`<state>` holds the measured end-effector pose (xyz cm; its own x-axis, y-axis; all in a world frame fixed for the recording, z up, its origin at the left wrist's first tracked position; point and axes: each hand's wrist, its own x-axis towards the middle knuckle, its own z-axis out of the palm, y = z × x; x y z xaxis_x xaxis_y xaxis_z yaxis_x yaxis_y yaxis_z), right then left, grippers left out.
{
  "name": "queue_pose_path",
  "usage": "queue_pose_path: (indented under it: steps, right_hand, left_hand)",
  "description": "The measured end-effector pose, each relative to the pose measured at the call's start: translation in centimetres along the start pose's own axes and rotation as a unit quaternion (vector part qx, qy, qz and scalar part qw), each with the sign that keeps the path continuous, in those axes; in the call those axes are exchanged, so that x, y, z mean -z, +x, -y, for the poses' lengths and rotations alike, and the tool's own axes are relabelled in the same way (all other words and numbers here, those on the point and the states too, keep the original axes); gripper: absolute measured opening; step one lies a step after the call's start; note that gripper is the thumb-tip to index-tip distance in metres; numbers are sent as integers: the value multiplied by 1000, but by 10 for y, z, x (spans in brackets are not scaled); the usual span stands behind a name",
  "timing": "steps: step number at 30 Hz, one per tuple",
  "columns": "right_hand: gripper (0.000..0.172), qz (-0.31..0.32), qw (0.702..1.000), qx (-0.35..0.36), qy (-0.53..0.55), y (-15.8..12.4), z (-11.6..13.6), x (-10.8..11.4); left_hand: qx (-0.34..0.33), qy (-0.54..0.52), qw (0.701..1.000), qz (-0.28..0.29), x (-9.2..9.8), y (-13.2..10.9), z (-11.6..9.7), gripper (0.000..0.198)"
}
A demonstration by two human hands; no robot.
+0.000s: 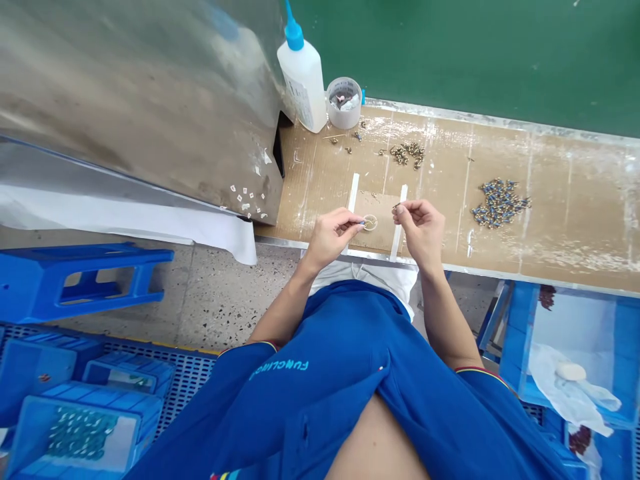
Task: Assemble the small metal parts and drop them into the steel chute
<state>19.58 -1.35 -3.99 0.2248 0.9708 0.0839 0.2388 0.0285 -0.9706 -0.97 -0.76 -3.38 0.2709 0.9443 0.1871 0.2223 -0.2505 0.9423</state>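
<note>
My left hand [334, 235] is pinched on a tiny blue-tipped part, its fingertips beside a small round brass ring [370, 222] that lies on the cardboard-covered bench [550, 220]. My right hand [421, 223] is pinched on another small dark part, held just right of the ring. Both hands hover over a small square patch between two white strips [353, 193].
A heap of blue and brass parts [499, 202] lies to the right, a smaller brass heap [409, 153] farther back. A white squeeze bottle with a blue nozzle [303, 75] and a small clear cup [344, 102] stand at the back. A metal machine housing [150, 100] fills the left. Blue crates [75, 427] sit below.
</note>
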Motion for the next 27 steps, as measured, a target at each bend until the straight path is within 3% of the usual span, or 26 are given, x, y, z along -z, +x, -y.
queue_pose_path:
  steps: [5, 22, 27]
  right_hand:
    - [32, 36, 995, -36, 87, -29, 34, -7]
    - [38, 58, 995, -26, 74, -35, 33, -14]
    - [32, 80, 995, -1, 65, -35, 37, -12]
  left_hand:
    - [-64, 37, 997, -10, -5, 3, -13, 12]
    - [-83, 26, 996, 13, -9, 6, -13, 23]
    - [-107, 37, 993, 13, -7, 6, -15, 21]
